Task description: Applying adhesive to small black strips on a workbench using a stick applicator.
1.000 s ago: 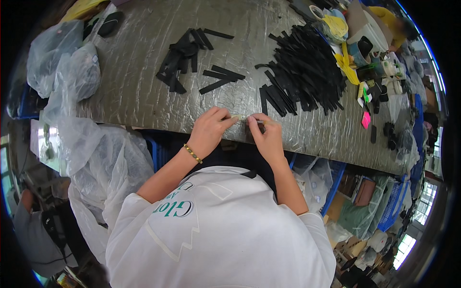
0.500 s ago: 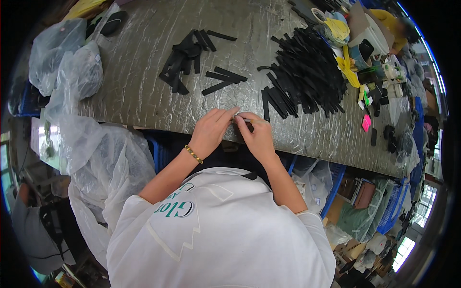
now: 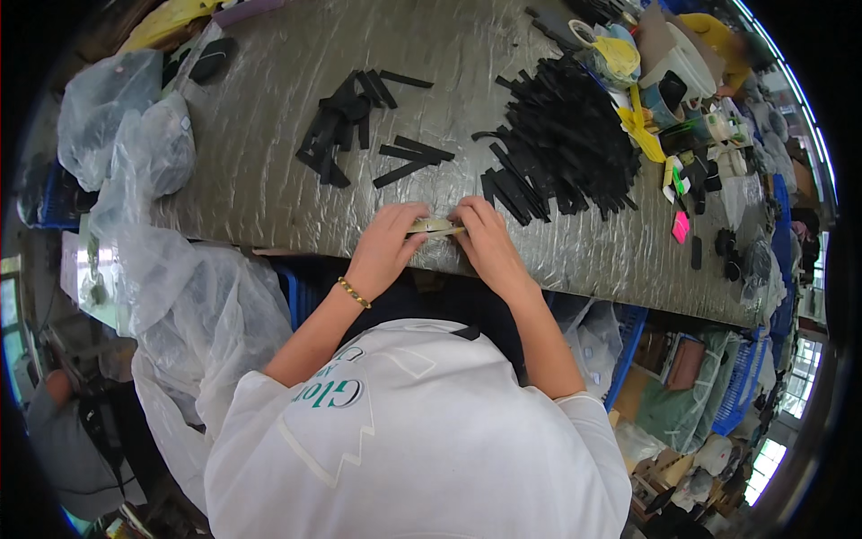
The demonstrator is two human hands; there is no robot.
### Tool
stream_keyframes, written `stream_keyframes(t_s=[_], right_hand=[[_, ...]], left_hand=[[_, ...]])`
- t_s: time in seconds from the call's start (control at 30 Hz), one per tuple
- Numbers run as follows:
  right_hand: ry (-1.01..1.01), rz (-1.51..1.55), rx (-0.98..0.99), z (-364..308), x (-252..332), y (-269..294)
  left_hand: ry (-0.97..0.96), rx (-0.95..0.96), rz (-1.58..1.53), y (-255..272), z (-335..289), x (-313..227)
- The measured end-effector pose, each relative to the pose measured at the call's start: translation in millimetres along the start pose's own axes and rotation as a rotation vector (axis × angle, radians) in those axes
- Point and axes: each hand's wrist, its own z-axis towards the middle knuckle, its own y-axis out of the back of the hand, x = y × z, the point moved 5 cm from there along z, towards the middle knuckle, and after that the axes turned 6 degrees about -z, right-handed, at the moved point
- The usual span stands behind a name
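Near the front edge of the table (image 3: 260,193), my left hand (image 3: 384,247) and my right hand (image 3: 487,241) face each other with fingers bent. A narrow pale strip (image 3: 435,226) stretches between them, pinched at one end by each hand. It looks split lengthwise into two layers; its material is too small to make out. Just beyond my hands lie a few loose black strips (image 3: 415,154). Left of those is a small tangled bunch of black strips (image 3: 339,121), and to the right a big heap of black strips (image 3: 575,135).
Clear plastic bags (image 3: 108,117) stand at the left, with more plastic sheeting (image 3: 206,287) hanging below. Yellow strips (image 3: 639,126), a pink tag (image 3: 681,227), a tape roll (image 3: 582,32) and a cup (image 3: 666,101) crowd the right. Another person in yellow (image 3: 718,45) is at the far right.
My hands have moved apart, and the pale strip now shows between them; before, their fingertips met and nearly hid it. The view has shifted slightly.
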Motion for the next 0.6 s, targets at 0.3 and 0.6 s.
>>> stream_keyframes(t_s=[0.3,0.6], right_hand=[[0.022,0.087,-0.182,4.6,14.9,17.7],[-0.032,-0.226,-0.131,-33.2,-13.5,21.9]], left_hand=[[-0.058,-0.146,0.046,44.3,6.9,11.0],[-0.007,-0.245,0.227,31.7,34.2,33.0]])
